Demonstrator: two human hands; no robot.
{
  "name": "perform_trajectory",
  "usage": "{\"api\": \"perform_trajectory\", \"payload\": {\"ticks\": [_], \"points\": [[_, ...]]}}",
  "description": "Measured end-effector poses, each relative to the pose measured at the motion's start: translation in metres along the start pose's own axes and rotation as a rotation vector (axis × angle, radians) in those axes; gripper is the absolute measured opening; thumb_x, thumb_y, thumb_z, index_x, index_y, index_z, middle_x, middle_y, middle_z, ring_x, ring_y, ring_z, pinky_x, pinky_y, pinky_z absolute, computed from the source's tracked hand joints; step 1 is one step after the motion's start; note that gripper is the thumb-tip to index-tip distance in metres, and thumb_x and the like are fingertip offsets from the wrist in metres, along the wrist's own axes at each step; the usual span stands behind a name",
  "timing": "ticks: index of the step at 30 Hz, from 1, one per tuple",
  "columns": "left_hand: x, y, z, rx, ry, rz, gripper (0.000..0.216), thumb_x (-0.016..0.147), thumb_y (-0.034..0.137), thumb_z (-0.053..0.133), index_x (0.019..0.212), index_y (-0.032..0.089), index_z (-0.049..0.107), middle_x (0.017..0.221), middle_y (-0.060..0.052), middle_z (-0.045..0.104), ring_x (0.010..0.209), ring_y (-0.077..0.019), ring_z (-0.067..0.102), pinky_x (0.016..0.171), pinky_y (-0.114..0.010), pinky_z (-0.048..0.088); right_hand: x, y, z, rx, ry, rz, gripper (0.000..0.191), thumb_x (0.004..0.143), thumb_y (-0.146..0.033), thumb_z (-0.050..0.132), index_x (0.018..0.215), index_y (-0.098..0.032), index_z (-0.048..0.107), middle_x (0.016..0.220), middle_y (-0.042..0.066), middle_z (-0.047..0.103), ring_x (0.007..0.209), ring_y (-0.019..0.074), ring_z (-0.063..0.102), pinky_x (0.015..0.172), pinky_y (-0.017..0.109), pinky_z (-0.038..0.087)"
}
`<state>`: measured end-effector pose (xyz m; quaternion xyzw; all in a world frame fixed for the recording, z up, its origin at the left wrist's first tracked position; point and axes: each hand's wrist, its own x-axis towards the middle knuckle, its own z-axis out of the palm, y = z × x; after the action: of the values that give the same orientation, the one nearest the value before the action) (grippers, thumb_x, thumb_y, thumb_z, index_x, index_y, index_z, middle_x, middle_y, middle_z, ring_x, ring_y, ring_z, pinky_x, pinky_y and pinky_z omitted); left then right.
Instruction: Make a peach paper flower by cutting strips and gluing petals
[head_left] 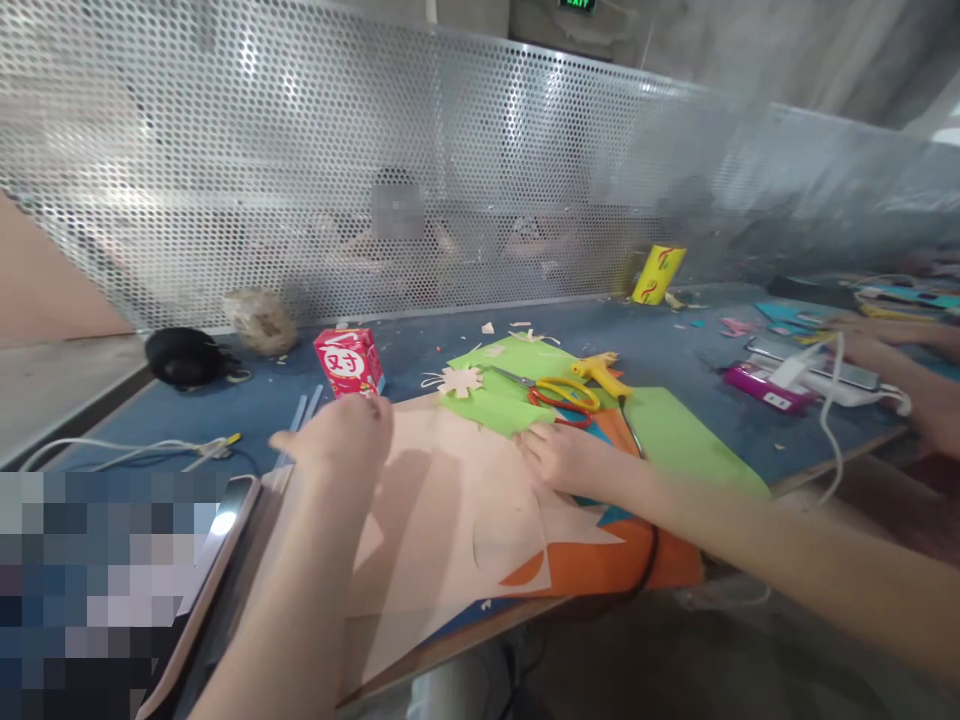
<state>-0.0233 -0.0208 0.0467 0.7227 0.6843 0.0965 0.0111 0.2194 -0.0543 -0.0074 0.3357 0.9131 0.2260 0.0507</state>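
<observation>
A large pale pink paper sheet point(450, 500) lies along the table's front edge. My left hand point(341, 435) is at its upper left, thumb stretched out to the side, other fingers mostly hidden behind the back of the hand. Just beyond it stands a red box point(349, 362). At the sheet's upper right edge, my right hand point(551, 455) has bent fingers closed on the paper. Beyond that hand are scissors with red and yellow handles point(566, 393), a yellow glue gun point(602, 374) and a pink flower-shaped cutout point(460, 381) on green paper point(517, 350).
Orange paper point(637, 560) lies under the pink sheet. A phone point(214, 570) is at the left, with white cables point(127, 447) beyond. A perforated metal screen point(300, 150) borders the back. At right are a power strip point(825, 372) and another person's arm point(900, 370).
</observation>
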Motion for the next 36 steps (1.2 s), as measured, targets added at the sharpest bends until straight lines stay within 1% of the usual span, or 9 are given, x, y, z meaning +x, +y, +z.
{"api": "perform_trajectory", "payload": {"ticks": [2,6,10,14,19,24,26,30,36], "points": [[-0.009,0.024,0.008,0.042,0.063,0.097,0.036,0.084,0.023,0.024,0.085,0.007,0.057,0.079,-0.019,0.064,0.079,-0.0346,0.061,0.076,-0.058,0.035,0.004,-0.006,0.001,-0.051,-0.027,0.033,0.027,0.083,0.001,0.036,0.086,-0.004,0.062,0.079,0.015,0.063,0.072,0.0218,0.057,0.051,0.03,0.041],[-0.018,0.066,0.036,-0.001,-0.04,0.58,0.024,0.079,0.026,0.042,0.092,0.017,0.059,0.103,-0.01,0.064,0.104,-0.0257,0.055,0.092,-0.038,0.037,0.011,-0.016,-0.002,-0.135,-0.093,0.102,0.026,0.077,0.004,0.037,0.087,-0.001,0.061,0.079,0.019,0.062,0.069,0.0251,0.057,0.048,0.032,0.039],[-0.013,0.073,0.056,-0.058,-0.113,0.745,0.028,0.081,0.018,0.039,0.101,0.013,0.057,0.11,-0.013,0.062,0.104,-0.023,0.055,0.094,-0.034,0.038,0.021,-0.017,-0.015,-0.163,-0.186,0.092,0.026,0.076,0.005,0.038,0.083,-0.002,0.062,0.077,0.019,0.062,0.071,0.0266,0.057,0.053,0.036,0.041],[-0.007,0.063,0.055,-0.088,-0.166,0.735,0.031,0.083,0.019,0.037,0.108,0.011,0.054,0.102,-0.013,0.065,0.092,-0.0228,0.061,0.078,-0.031,0.046,0.03,-0.005,-0.028,-0.125,-0.278,0.027,0.025,0.075,0.005,0.041,0.079,-0.006,0.064,0.079,0.015,0.065,0.075,0.0229,0.06,0.058,0.032,0.04],[-0.007,0.061,0.053,-0.083,-0.208,0.646,0.055,0.084,0.02,0.034,0.137,0.007,0.026,0.101,-0.016,0.067,0.088,-0.0265,0.064,0.069,-0.035,0.047,0.028,0.013,-0.028,-0.075,-0.337,0.049,0.026,0.077,0.002,0.043,0.088,-0.008,0.063,0.082,0.014,0.067,0.077,0.0242,0.063,0.058,0.031,0.04],[-0.007,0.062,0.057,-0.106,-0.195,0.616,0.054,0.085,0.018,0.03,0.138,0.007,0.026,0.102,-0.016,0.067,0.094,-0.0262,0.062,0.076,-0.037,0.046,0.023,0.025,-0.021,-0.005,-0.335,0.03,0.019,0.083,-0.012,0.044,0.085,-0.011,0.062,0.071,0.012,0.067,0.07,0.0255,0.064,0.056,0.032,0.04],[-0.006,0.062,0.058,-0.117,-0.194,0.614,0.054,0.085,0.018,0.03,0.138,0.009,0.026,0.104,-0.015,0.067,0.096,-0.0253,0.062,0.077,-0.036,0.046,0.023,0.025,-0.019,0.021,-0.318,0.048,0.025,0.087,-0.02,0.039,0.084,-0.011,0.061,0.069,0.012,0.067,0.066,0.0248,0.064,0.053,0.031,0.039],[-0.007,0.064,0.056,-0.125,-0.204,0.617,0.058,0.081,0.015,0.035,0.138,0.009,0.027,0.111,-0.016,0.064,0.098,-0.0256,0.061,0.078,-0.036,0.046,0.022,0.018,-0.015,0.06,-0.273,0.123,0.024,0.087,-0.017,0.037,0.087,-0.011,0.06,0.074,0.012,0.067,0.067,0.0234,0.063,0.051,0.029,0.037],[-0.009,0.065,0.056,-0.141,-0.211,0.614,0.056,0.084,0.017,0.031,0.138,0.005,0.024,0.105,-0.016,0.066,0.097,-0.0265,0.061,0.078,-0.037,0.045,0.015,0.016,-0.017,0.157,-0.267,0.151,0.022,0.085,-0.019,0.041,0.086,-0.015,0.062,0.072,0.007,0.068,0.062,0.0177,0.061,0.048,0.025,0.029]]}}
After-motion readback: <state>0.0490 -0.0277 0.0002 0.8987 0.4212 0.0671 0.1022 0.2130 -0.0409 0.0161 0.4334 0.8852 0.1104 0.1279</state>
